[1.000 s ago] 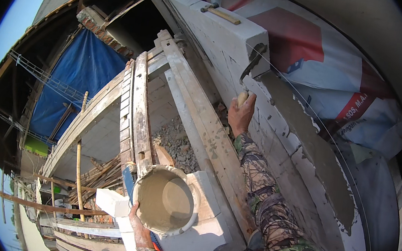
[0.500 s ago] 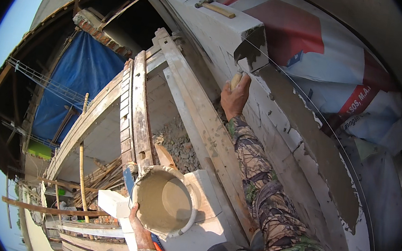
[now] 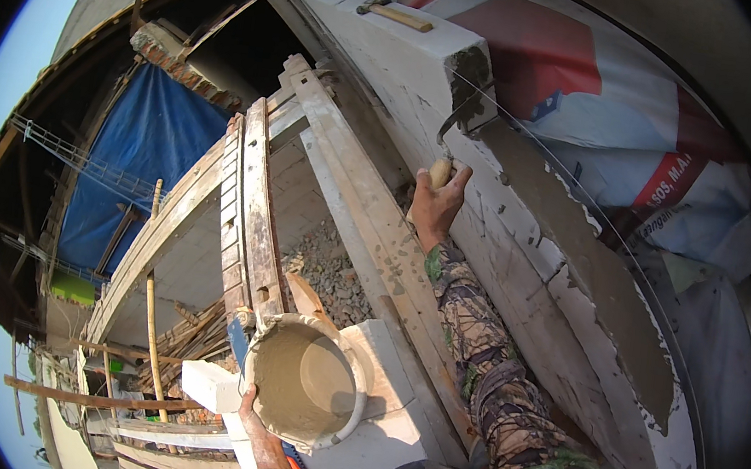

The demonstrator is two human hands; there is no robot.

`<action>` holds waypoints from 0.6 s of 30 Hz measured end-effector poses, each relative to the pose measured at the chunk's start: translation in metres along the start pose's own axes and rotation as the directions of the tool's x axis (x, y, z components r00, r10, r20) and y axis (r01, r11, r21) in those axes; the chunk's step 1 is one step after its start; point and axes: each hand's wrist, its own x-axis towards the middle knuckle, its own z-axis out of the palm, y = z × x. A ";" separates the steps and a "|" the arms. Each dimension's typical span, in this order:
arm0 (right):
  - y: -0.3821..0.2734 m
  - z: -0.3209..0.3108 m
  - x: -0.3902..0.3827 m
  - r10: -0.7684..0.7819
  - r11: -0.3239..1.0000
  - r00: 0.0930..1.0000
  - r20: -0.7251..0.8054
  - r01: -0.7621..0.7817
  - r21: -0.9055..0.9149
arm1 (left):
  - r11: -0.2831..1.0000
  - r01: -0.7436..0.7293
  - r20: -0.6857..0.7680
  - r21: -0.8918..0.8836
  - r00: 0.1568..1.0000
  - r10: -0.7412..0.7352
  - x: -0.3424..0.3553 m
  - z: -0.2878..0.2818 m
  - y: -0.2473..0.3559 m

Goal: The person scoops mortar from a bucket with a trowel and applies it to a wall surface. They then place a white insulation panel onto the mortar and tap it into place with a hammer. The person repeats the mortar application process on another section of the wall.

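My right hand (image 3: 437,206) is closed round the wooden handle of a trowel (image 3: 441,172). Its thin bent neck leads up to a dark blade at the mortar-smeared end of a pale block (image 3: 397,47) on the wall. Beside the blade a strip of wet grey mortar (image 3: 595,260) runs along the wall top. Lower left, my left hand (image 3: 254,420) grips the side of a round bucket (image 3: 308,380); only part of its fingers shows. Grey mortar coats the inside of the bucket, and a round patch of it lies in sunlight.
A hammer (image 3: 394,12) lies on the block. A taut white string (image 3: 620,244) runs along the wall beside a printed plastic sheet (image 3: 545,50). Wooden beams (image 3: 370,197) stand left of the wall, above rubble (image 3: 326,266). Pale blocks (image 3: 212,386) sit by the bucket.
My right hand has drawn back slightly toward me, and the trowel has turned so its bent neck shows beside the block's end. My left hand stays on the bucket.
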 end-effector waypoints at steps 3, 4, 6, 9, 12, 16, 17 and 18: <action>0.000 -0.006 -0.003 0.131 0.990 0.990 0.043 -0.129 -0.056 | 0.999 0.028 -0.003 -0.016 1.000 -0.028 0.002 -0.003 -0.001; -0.001 -0.007 -0.007 0.134 0.990 0.990 0.032 -0.132 -0.054 | 0.999 0.035 -0.010 -0.017 0.999 -0.036 0.003 -0.004 -0.001; -0.001 -0.012 -0.014 -0.056 0.998 0.995 0.079 0.052 0.044 | 1.000 0.017 0.028 -0.011 0.999 -0.017 0.007 -0.008 -0.002; -0.002 -0.015 -0.022 0.055 0.996 0.998 0.026 -0.057 0.070 | 1.000 0.016 0.060 -0.024 0.998 -0.015 0.012 -0.011 -0.005; -0.005 -0.013 -0.006 0.129 0.991 0.991 -0.018 -0.129 0.022 | 0.999 0.024 0.038 -0.023 0.999 -0.023 0.012 -0.014 -0.005; -0.008 -0.020 0.043 0.004 1.000 0.999 0.032 -0.005 0.016 | 1.000 0.013 0.051 -0.022 0.999 -0.012 0.011 -0.014 -0.005; -0.007 -0.028 0.048 0.050 0.999 0.998 0.034 -0.050 -0.001 | 1.000 0.004 0.029 -0.009 1.000 -0.004 0.011 -0.013 -0.005; -0.006 -0.037 0.050 0.049 0.999 0.998 0.039 -0.049 -0.002 | 1.000 -0.005 0.007 0.001 1.000 0.005 0.012 -0.013 -0.005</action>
